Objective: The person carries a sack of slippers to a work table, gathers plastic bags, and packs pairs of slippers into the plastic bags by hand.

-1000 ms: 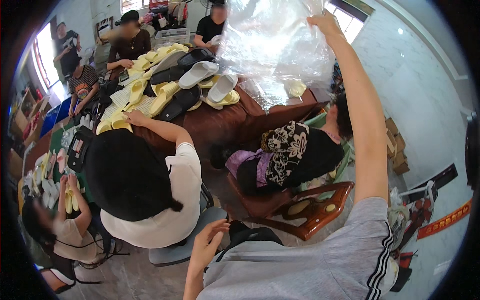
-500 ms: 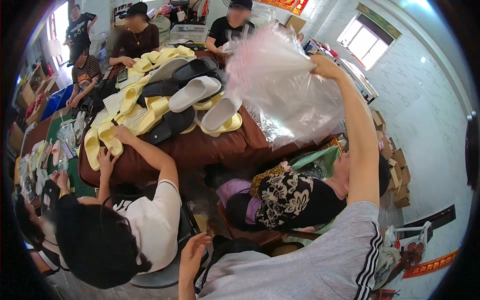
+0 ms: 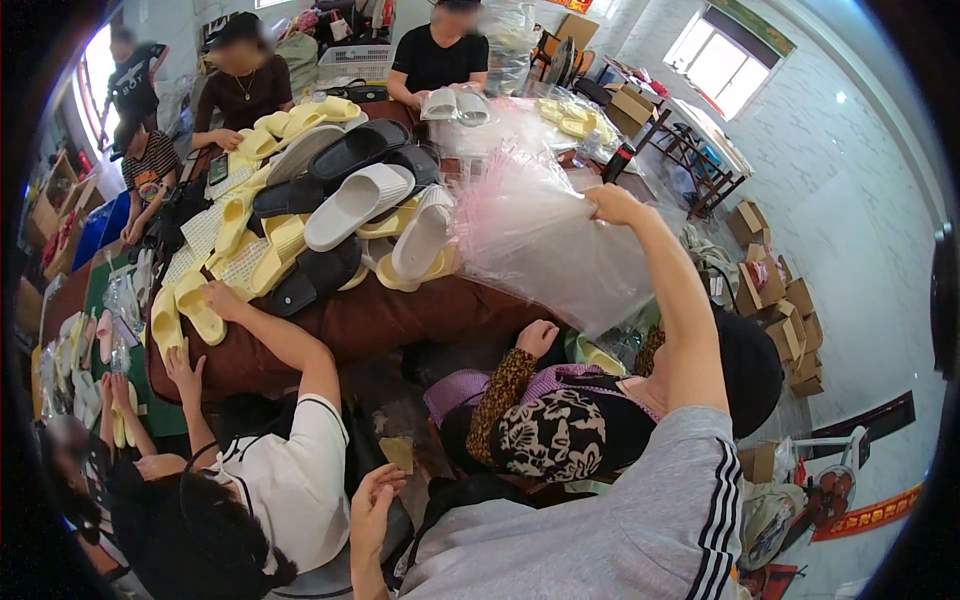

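Observation:
My right hand [image 3: 617, 203] is closed on the gathered corner of a stack of clear plastic bags [image 3: 590, 265], held out over the near right part of the table. The pink-tinged edge of the bags fans out leftward, beside a pile of slippers. A white slipper [image 3: 424, 234] lies closest to that edge, with another white slipper [image 3: 358, 206], a black slipper [image 3: 318, 276] and several yellow ones around it. Low in the picture, my left hand [image 3: 375, 498] is held up in the air, fingers loosely bent, with nothing visible in it.
A brown-covered table [image 3: 420, 312] bears the slippers. At left, a co-worker in a white shirt [image 3: 290, 490] touches a yellow slipper [image 3: 200, 310]. A person in a patterned top [image 3: 560, 425] sits below the bags. Across the table, a person in black holds grey slippers [image 3: 455, 106]. Cardboard boxes [image 3: 785, 335] stand at right.
My right hand has come down and slightly left with the plastic bags, uncovering the far part of the table. My left hand's fingers have bent more. The seated person's hand has come up near the table edge.

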`<state>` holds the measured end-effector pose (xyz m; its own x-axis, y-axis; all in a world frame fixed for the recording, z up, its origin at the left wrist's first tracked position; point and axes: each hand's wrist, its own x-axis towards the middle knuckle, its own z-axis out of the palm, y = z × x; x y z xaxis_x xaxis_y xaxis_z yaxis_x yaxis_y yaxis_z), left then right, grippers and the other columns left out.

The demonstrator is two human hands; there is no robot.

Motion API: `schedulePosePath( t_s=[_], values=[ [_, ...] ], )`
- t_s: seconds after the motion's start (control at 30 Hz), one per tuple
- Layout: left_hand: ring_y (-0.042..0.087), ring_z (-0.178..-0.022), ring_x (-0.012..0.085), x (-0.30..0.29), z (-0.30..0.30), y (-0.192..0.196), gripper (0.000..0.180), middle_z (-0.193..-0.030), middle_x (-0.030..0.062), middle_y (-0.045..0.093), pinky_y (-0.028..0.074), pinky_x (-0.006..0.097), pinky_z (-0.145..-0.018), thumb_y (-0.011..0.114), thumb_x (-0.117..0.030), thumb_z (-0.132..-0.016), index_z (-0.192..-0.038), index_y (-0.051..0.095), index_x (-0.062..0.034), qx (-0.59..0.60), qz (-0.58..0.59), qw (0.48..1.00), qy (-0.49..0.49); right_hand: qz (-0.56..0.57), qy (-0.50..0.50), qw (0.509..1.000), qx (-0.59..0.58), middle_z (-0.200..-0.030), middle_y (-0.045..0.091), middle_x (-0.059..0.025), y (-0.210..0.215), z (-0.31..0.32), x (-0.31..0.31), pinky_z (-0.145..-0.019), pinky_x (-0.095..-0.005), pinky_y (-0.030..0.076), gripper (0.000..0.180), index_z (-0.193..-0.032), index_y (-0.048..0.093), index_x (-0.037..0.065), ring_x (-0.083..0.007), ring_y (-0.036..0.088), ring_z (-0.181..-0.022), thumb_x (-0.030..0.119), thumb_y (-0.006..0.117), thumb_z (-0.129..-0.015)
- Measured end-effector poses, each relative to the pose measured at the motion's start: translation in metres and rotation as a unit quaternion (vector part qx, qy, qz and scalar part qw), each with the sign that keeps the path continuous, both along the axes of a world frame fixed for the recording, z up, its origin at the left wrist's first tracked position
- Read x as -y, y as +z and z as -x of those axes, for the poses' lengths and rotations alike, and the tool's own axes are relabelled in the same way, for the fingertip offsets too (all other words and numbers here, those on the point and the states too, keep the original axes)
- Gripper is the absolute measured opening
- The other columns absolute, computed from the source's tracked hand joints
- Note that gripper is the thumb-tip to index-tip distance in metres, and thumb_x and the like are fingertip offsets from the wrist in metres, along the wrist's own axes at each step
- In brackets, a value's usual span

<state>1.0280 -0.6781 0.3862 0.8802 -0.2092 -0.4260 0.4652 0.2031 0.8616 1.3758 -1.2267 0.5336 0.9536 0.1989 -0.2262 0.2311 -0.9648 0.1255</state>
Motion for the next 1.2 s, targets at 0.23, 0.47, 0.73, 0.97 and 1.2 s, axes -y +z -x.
schedulePosePath(
  t_s=[0.23,0.47,0.73,0.97,1.2],
  values=[
    [0.06,-0.103,0.0195,-0.003,-0.006,-0.003,0.031,-0.114,0.0128,0.063,0.047,0.03,-0.093,0.052,-0.01,-0.097,-0.126,0.054,0.0013,0.009,-0.028,0.999,-0.019,-0.017,-0.066,0.997,0.027,-0.112,0.066,-0.0161,-0.069,0.021,0.025,-0.087,-0.0461,0.05,0.052,-0.128,0.059,0.019,-0.0361,0.062,-0.104,0.011,0.067,-0.077],
    [0.06,-0.102,0.0194,-0.015,0.008,-0.006,0.03,-0.112,0.0126,0.063,0.047,0.03,-0.093,0.051,-0.011,-0.098,-0.125,0.054,0.0007,0.002,-0.033,0.999,0.009,-0.055,-0.029,0.985,0.164,-0.097,0.068,-0.0204,-0.092,0.047,0.004,-0.083,-0.048,0.049,0.047,-0.121,0.063,0.011,-0.0382,0.064,-0.095,0.002,0.06,-0.074],
    [0.06,-0.102,0.0199,-0.017,0.023,-0.015,0.031,-0.113,0.0135,0.063,0.047,0.03,-0.092,0.05,-0.011,-0.097,-0.126,0.054,0.0006,-0.008,-0.04,0.998,0.039,-0.013,-0.13,0.982,0.134,-0.094,0.068,-0.0206,-0.119,0.057,-0.001,-0.08,-0.0481,0.05,0.024,-0.101,0.066,0.004,-0.0389,0.064,-0.093,0.009,0.065,-0.077],
    [0.06,-0.103,0.0206,-0.015,0.042,-0.016,0.032,-0.116,0.0135,0.062,0.047,0.031,-0.093,0.049,-0.008,-0.096,-0.127,0.053,0.0006,0.004,-0.028,0.997,0.074,-0.053,-0.164,0.967,0.189,-0.096,0.068,-0.0226,-0.143,0.032,0.038,-0.08,-0.0487,0.05,0.022,-0.101,0.07,0.007,-0.0384,0.065,-0.093,0.011,0.062,-0.081],
    [0.061,-0.104,0.0177,-0.033,0.104,-0.02,0.033,-0.115,0.0124,0.064,0.046,0.028,-0.092,0.048,-0.007,-0.096,-0.128,0.053,-0.0001,0.057,-0.024,0.989,0.132,-0.06,-0.171,0.97,0.165,-0.113,0.064,-0.0163,-0.109,0.027,-0.004,-0.088,-0.0472,0.048,0.033,-0.114,0.062,0.013,-0.0354,0.061,-0.105,0.014,0.06,-0.081]
  ],
)
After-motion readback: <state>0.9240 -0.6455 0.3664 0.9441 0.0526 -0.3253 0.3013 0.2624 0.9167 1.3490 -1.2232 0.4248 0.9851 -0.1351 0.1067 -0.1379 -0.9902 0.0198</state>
